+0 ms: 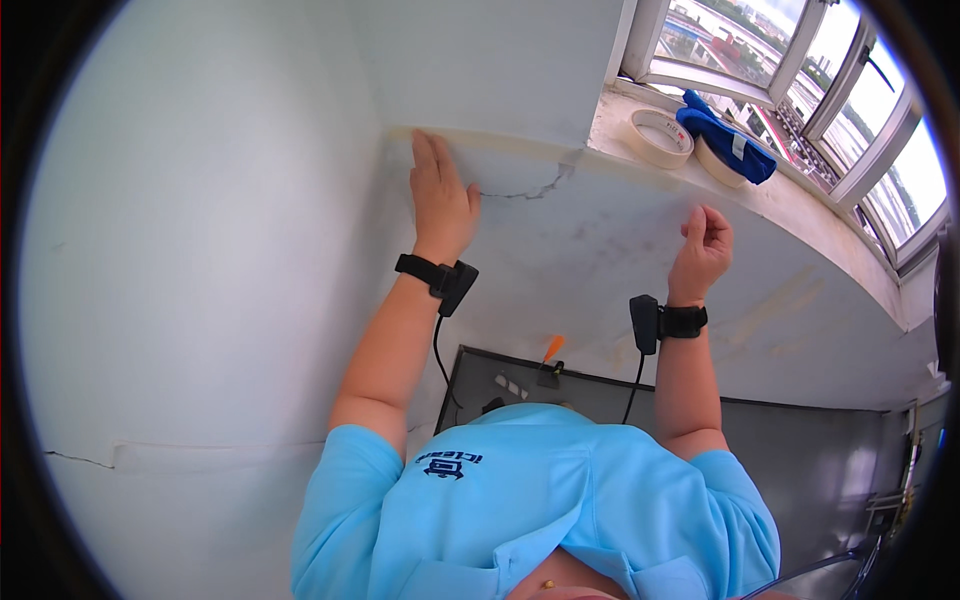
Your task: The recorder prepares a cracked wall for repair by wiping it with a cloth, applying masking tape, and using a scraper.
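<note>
My left hand [442, 200] lies against the pale wall [520, 255], its fingers stretched out and the tips at a strip of beige masking tape [480, 142]. The strip runs to the right along the wall's upper part, below the window ledge. A jagged dark crack [530, 193] shows in the wall just right of this hand. My right hand [706, 248] is raised in front of the wall below the ledge, fingers curled and thumb close to the forefinger. Whatever it pinches, if anything, is too small to make out.
On the window ledge [790, 215] rest a roll of masking tape [632, 140] and a second roll [718, 168] partly under a blue cloth item [735, 138]. Above it stand open window panes [730, 40]. Below, an orange-handled tool [553, 347] stands by a dark grey surface [800, 450].
</note>
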`<state>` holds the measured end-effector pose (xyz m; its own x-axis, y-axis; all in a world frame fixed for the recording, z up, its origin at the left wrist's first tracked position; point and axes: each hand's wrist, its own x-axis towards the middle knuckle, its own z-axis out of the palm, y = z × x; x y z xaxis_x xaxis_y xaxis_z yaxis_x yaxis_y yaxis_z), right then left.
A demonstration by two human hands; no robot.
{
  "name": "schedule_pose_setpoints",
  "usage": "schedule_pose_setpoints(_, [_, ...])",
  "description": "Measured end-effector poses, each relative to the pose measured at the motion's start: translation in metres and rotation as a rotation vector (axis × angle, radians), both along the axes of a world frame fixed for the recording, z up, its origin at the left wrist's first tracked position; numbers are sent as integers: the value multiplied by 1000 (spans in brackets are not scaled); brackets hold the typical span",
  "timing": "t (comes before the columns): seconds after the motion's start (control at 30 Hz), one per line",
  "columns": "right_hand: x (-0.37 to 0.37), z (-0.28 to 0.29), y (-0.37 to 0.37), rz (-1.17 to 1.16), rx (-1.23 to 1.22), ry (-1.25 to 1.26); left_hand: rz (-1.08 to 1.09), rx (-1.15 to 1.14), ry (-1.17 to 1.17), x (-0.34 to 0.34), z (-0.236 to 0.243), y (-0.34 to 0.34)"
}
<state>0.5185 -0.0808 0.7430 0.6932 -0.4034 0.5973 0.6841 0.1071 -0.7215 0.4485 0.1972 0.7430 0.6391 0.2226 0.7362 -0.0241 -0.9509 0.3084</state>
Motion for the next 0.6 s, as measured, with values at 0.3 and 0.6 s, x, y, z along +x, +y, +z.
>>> schedule_pose_setpoints(0.3, [-8,-19,-31,-39,-60,38,-7,33,150,5,-3,-46])
schedule_pose_setpoints(0.6, [-24,-40,-59,-119,-96,93,-242,185,151,13,-13,-92])
